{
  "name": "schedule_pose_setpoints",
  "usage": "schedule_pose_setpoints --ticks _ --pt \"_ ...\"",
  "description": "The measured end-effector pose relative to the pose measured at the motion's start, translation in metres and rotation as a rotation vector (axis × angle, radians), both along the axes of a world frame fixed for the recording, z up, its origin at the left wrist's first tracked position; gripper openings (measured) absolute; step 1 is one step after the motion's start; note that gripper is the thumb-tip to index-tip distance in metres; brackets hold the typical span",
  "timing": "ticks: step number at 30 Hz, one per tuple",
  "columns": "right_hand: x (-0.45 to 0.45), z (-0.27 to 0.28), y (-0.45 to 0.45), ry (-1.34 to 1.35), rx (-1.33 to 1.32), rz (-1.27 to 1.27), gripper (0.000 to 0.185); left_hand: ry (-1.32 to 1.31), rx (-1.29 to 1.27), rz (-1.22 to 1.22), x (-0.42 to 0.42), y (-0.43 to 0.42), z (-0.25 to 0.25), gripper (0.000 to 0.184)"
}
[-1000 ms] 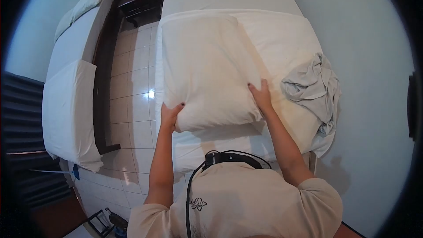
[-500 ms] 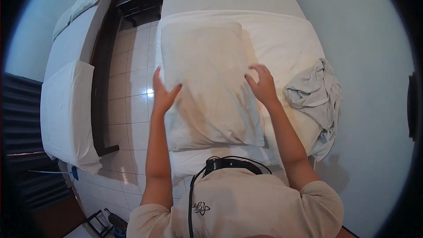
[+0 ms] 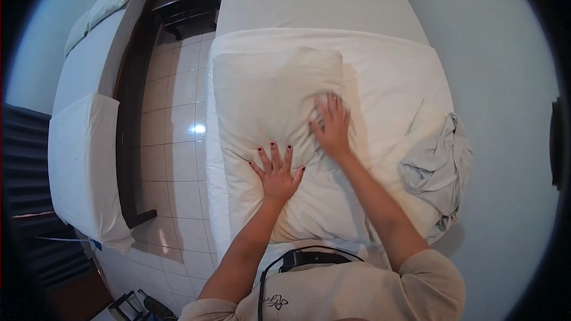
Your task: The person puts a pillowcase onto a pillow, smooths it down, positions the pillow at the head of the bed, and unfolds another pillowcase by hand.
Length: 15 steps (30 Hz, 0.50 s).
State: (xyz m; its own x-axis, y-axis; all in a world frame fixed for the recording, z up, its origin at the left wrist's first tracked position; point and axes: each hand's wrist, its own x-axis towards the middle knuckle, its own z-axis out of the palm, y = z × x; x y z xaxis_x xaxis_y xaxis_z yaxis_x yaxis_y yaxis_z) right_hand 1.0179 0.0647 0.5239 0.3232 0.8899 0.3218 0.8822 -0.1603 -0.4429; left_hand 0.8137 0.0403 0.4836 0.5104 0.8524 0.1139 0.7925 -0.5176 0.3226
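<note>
A cream pillow (image 3: 267, 89) lies flat on the bed in front of me, creased around my hands. My left hand (image 3: 278, 175) presses on its middle, palm down, with the fingers spread wide. Further up and to the right, my right hand (image 3: 332, 128) rests on the pillow near its right side. Its fingers are stretched out and slightly blurred. Beneath the pillow spreads a folded white cover (image 3: 392, 77). Neither hand grips anything.
A crumpled grey cloth (image 3: 437, 166) lies at the bed's right edge, beside the wall (image 3: 511, 113). Across the tiled floor (image 3: 178, 113) on the left stands a second bed (image 3: 83, 160) with a dark frame. A dark nightstand (image 3: 184, 0) stands between the beds.
Both hands have come from beside the pillow onto its top. The left moved right and down, the right moved inward. The pillow is now dented and wrinkled beneath them.
</note>
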Motion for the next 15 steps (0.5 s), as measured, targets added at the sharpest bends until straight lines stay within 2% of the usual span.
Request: schedule_pose_setpoints --ticks 2,4,6,7,9,10,12,14,15 --pt "0.048 0.004 0.077 0.091 0.205 0.127 0.058 0.012 -0.002 0.002 0.001 0.003 0.001 0.069" --pt "0.084 0.016 0.143 0.177 0.134 0.135 0.063 0.029 0.006 -0.019 0.0 0.002 0.004 0.069" --pt "0.103 0.051 0.181 0.638 -0.207 0.134 0.066 0.025 -0.042 -0.005 0.002 0.004 0.009 0.068" --pt "0.109 0.055 0.193 0.643 -0.197 0.131 0.066 0.026 -0.033 -0.003 0.002 0.005 0.009 0.067" --pt "0.116 0.057 0.212 0.105 -0.473 0.294 0.042 0.016 -0.021 -0.009 0.002 0.004 0.007 0.067" --pt "0.116 0.054 0.217 0.103 -0.47 0.293 0.042 0.001 -0.017 -0.008 0.002 0.005 0.005 0.067" --pt "0.111 0.047 0.23 -0.062 -0.121 0.318 0.045 -0.007 -0.006 0.0 0.003 0.008 -0.003 0.067" --pt "0.124 0.051 0.234 0.003 -0.204 0.08 0.052 -0.004 -0.016 -0.007 0.0 0.005 -0.006 0.067" --pt "0.125 0.051 0.235 -0.025 -0.288 0.006 0.048 0.004 -0.022 -0.014 0.0 0.006 -0.005 0.067"
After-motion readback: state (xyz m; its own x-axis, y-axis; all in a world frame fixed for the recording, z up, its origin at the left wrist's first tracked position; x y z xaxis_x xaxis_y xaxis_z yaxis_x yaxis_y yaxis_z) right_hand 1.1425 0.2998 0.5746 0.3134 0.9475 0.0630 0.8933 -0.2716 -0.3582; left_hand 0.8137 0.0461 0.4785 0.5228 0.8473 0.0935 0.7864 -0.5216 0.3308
